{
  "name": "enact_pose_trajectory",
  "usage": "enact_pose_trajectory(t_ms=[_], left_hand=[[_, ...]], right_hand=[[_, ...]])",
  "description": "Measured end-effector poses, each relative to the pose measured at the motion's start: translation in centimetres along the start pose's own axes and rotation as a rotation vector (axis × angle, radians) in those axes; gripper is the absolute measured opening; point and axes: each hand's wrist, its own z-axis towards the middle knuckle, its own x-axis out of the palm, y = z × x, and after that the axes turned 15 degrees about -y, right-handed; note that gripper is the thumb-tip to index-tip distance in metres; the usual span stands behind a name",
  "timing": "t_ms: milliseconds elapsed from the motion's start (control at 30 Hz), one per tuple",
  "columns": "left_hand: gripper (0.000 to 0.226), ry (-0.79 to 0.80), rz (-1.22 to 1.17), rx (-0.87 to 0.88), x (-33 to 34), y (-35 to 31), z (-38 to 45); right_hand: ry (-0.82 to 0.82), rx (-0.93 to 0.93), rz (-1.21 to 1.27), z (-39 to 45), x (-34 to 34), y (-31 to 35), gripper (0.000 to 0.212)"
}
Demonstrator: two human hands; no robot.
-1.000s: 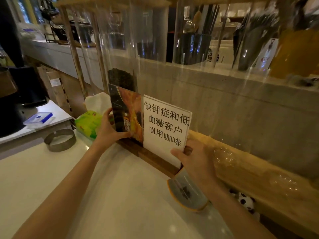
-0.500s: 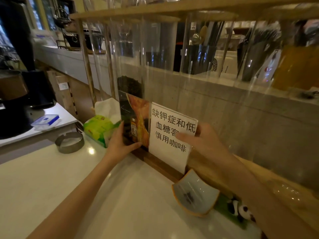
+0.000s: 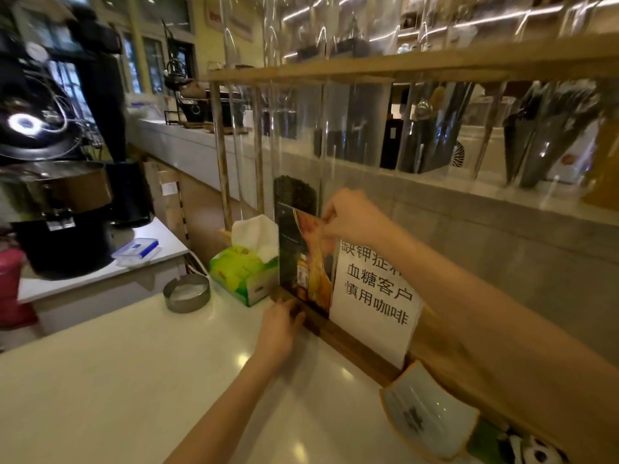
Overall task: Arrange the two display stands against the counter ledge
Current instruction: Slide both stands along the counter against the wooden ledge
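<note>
Right hand (image 3: 351, 217) gone from text stand (image 3: 375, 293) up to photo stand (image 3: 306, 262), pinching its top edge; left hand (image 3: 279, 326) grips wooden base. Both stands upright, side by side at counter ledge (image 3: 485, 236). Step: squaring photo stand. Next likely: push base flush, let go

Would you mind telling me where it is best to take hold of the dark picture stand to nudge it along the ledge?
Probably by its wooden base, from the front, low down, where the left hand sits. The dark picture stand is a tall, thin upright panel, so pushing it high up would likely tip it. A light pinch at the top edge, like the right hand, steadies it.
</note>
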Motion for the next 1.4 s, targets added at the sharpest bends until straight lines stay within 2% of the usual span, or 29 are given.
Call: enact_pose_trajectory(t_ms=[167,500,733,833,1000,1067,1167,1400], left_hand=[[0.025,-0.012,0.083,0.062,0.6,0.8,-0.2],[0.035,0.023,0.247,0.081,1.6,1.3,0.0],[0.03,0.027,0.276,0.133,1.4,1.3,0.1],[0.029,0.085,0.282,0.14,1.1,0.9,0.0],[0.031,0.114,0.394,0.306,0.4,0.2,-1.3],[0.034,0.111,0.44,0.387,0.4,-0.3,-2.0],[0.037,0.136,0.561,0.456,0.7,-1.1,-2.6],[0.015,0.114,0.627,0.521,1.4,-1.6,-3.1]], right_hand=[[-0.076,-0.04,-0.098,0.9,1.1,-0.4,0.012],[-0.099,-0.035,-0.081,0.7,1.1,-0.4,0.018],[-0.057,-0.011,-0.124,0.8,0.9,-0.2,0.029],[-0.017,-0.024,-0.113,0.4,0.2,-0.3,0.026],[0.04,0.049,-0.041,-1.5,-1.8,-1.3,0.052],[0.03,0.036,-0.065,-2.7,-2.8,-2.0,0.046],[0.02,0.004,-0.092,-4.2,-3.8,-2.5,0.025],[-0.073,0.003,-0.086,-4.6,-3.7,-2.4,0.021]])
